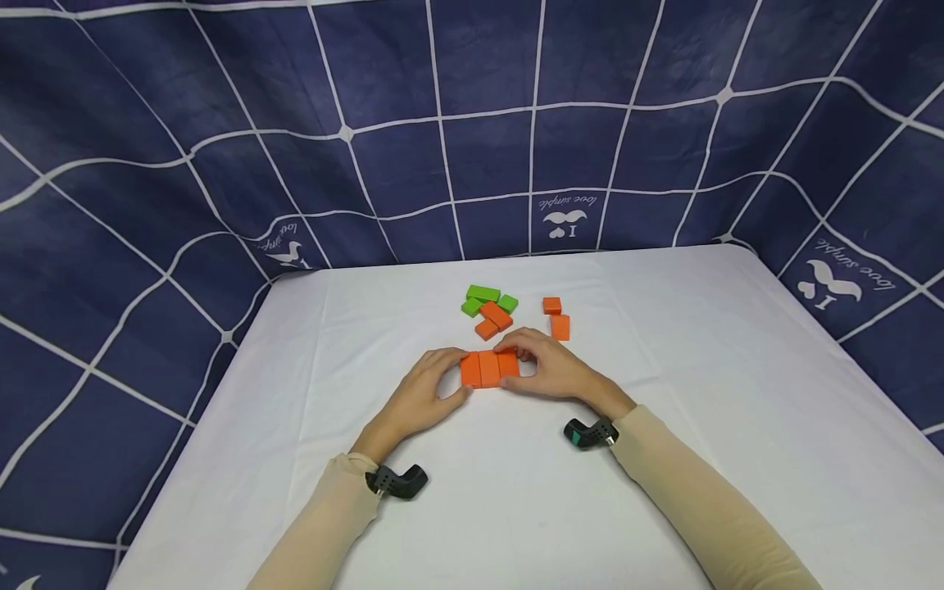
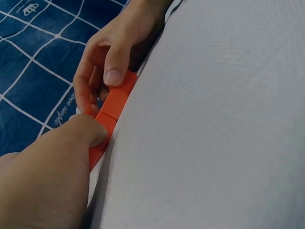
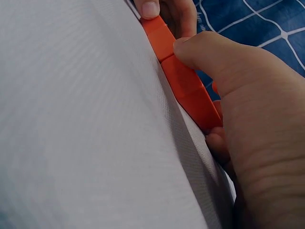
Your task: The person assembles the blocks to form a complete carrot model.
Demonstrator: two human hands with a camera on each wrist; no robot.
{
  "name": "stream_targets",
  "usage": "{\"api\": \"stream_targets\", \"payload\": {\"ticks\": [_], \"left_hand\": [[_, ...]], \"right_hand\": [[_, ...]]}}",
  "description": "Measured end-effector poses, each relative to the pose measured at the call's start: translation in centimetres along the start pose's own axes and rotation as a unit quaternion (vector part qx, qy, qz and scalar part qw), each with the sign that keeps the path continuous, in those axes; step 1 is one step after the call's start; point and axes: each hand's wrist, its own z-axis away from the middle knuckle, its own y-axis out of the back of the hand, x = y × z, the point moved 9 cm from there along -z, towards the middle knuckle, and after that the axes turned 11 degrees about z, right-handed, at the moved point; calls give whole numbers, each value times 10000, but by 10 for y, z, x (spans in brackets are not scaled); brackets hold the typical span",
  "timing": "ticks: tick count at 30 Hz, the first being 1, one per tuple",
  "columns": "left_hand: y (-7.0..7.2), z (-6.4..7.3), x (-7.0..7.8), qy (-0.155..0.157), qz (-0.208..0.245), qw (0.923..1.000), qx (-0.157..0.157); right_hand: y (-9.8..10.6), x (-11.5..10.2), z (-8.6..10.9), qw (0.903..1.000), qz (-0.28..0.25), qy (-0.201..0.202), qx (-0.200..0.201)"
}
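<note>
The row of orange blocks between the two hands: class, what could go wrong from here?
1. The left hand and right hand hold opposite ends of the row of orange blocks, so uneven pressure might skew it or push the middle block out.
2. A loose orange block lies close beyond the right hand, so a careless movement could knock it.

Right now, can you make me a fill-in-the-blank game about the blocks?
The orange row between the left hand and the right hand has ___ blocks.
Past it, orange blocks share a cluster with ___ ones.
The tablecloth is ___.
The curtain behind it is dark ___ with white lines.

Missing words: three; green; white; blue.
</note>
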Motion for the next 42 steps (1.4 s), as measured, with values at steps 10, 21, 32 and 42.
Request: {"api": "stream_targets", "payload": {"ticks": [10, 21, 32, 42], "left_hand": [[-1, -1, 0, -74, -5, 10000, 10], [2, -1, 1, -127, 25, 9999, 48], [-1, -1, 0, -126, -34, 9999, -3], [-1, -2, 0, -58, -38, 10000, -30]], "right_hand": [[0, 0, 0, 9999, -57, 90, 20], [4, -2, -3, 9995, -168, 164, 226], [-3, -1, -11, 9999, -40, -158, 24], [2, 7, -15, 9975, 310, -587, 259]]}}
